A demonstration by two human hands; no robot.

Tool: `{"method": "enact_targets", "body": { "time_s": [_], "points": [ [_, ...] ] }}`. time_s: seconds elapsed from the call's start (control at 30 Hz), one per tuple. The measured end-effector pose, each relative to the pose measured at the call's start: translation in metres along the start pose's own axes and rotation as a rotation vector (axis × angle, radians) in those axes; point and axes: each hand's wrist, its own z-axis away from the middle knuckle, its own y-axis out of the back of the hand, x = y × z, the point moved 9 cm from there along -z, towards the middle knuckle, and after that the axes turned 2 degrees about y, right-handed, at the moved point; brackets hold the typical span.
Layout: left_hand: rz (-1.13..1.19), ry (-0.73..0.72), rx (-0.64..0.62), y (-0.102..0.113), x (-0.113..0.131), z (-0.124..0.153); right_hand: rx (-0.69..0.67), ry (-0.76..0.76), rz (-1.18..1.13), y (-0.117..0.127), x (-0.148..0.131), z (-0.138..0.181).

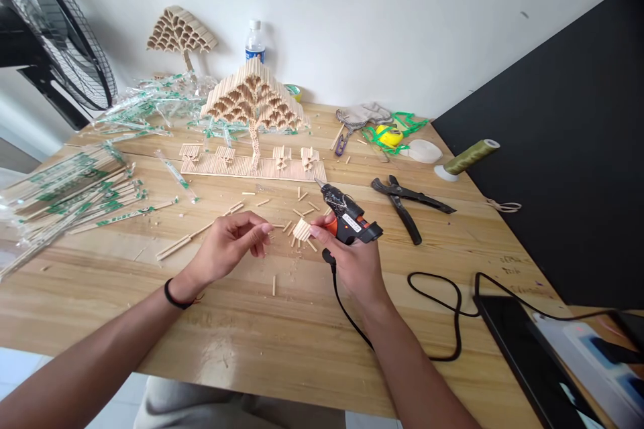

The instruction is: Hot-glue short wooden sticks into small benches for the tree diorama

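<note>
Both forearms were extended over the near edge of the bench (282,348), converging toward its middle. The right hand (355,261) was closed around the grip of a black and orange glue gun (349,218), the wrist bent slightly upward. The gun's long axis ran from the near right to the far left, its nozzle pointed away toward the bench's far edge and the flat stick base (251,166) lying there. A black cord (443,322) was seen trailing from the gun's handle down toward the near edge, then looping across to the right side. A small bundle of short sticks (302,229) was pinched at the tips of the same hand's thumb and forefinger, just left of the gun body, held above the bench middle with its stick ends fanned toward the left.

The left hand (229,244) was held palm-inward with loosely curled fingers, its fingertips drawn together near the bundle but apart from it; whether anything thin was pinched there could not be told. A dark band (174,298) was worn at that wrist.

Loose stick pieces (296,204) were scattered around the hands. A stick tree model (254,104) stood on the base, and black pliers (405,201) lay to the right of the gun.
</note>
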Motion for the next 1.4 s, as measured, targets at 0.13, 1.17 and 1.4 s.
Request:
{"method": "enact_targets", "body": {
  "time_s": [0.13,1.17,1.4],
  "points": [
    [-0.199,-0.206,-0.056,-0.011,0.018,0.007,-0.082,-0.025,0.021,-0.016,-0.001,0.008],
    [0.089,-0.038,-0.191,-0.022,0.003,0.004,-0.105,-0.096,-0.097,-0.021,0.01,0.012],
    [0.377,0.09,-0.219,-0.028,-0.014,0.002,-0.211,-0.067,-0.078,-0.033,0.002,0.014]
  ]
}}
